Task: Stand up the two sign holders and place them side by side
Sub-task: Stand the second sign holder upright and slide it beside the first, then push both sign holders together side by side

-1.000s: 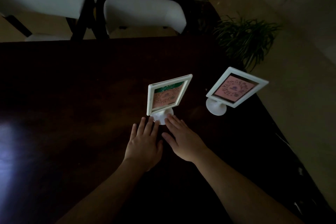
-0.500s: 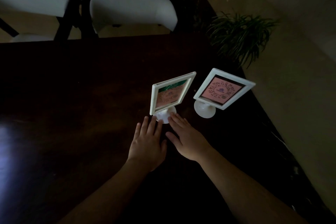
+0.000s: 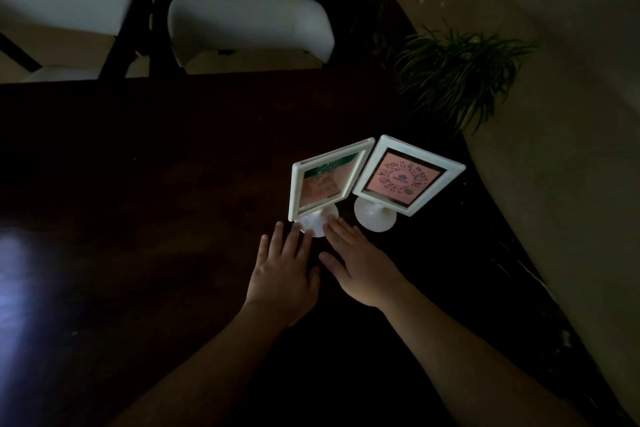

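Dark wood table (image 3: 145, 204) fills most of your view, dim except for a pale glare at its left edge. Beyond its far edge stand white chairs (image 3: 249, 24) with black frames, and off the right corner a green potted plant (image 3: 457, 69) sits on the floor.

Both sign holders stand upright near the table's right side, each on a round white base. Your left sign holder (image 3: 327, 180) is turned at an angle, showing a green and pink insert. Your right sign holder (image 3: 408, 180) faces you more squarely with a pink QR-style card. Their frames meet at the upper inner corners, so they appear touching there, while the bases sit just beside each other.

Your left hand (image 3: 284, 274) lies flat on the table, fingers spread, fingertips reaching the base of the left sign holder. Your right hand (image 3: 360, 267) is likewise flat and open, fingers together, tips on that same base. Neither hand pinches anything.
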{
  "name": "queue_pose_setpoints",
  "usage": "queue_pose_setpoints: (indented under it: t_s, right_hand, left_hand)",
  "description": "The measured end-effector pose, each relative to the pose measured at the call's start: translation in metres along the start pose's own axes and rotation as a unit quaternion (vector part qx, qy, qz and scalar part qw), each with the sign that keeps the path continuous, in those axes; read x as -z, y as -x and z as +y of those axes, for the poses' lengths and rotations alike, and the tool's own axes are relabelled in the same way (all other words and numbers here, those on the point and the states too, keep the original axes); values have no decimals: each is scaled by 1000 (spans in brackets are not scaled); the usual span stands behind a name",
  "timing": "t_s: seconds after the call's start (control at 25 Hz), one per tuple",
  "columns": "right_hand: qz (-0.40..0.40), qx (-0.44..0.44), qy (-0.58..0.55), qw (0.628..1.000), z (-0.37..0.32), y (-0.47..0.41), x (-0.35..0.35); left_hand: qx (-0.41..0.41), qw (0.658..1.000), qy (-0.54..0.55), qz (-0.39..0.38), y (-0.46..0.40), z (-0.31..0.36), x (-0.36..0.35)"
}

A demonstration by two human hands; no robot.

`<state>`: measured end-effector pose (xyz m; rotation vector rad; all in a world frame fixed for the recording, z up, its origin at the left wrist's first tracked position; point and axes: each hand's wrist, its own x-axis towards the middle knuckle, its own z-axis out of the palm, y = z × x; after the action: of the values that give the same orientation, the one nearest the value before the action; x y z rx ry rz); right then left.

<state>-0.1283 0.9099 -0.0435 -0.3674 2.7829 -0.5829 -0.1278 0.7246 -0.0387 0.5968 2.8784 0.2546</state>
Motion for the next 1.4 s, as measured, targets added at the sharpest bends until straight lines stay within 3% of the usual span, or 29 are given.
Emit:
queue_pose_setpoints:
  t_s: [0.44,0.8,1.12,1.4]
  right_hand:
    - [-3,-26,-25,999,-2,29,31]
    - [114,-68,7,991,-50,94,96]
    - [224,-51,54,972,-73,111,170]
    - [220,-9,90,971,-38,83,231]
  left_hand:
    - [30,999,36,-13,35,-11,23]
    - [8,993,82,83,74,-40,114]
    - [-38,982,64,173,75,-6,187]
    - [-17,980,10,197,16,41,212]
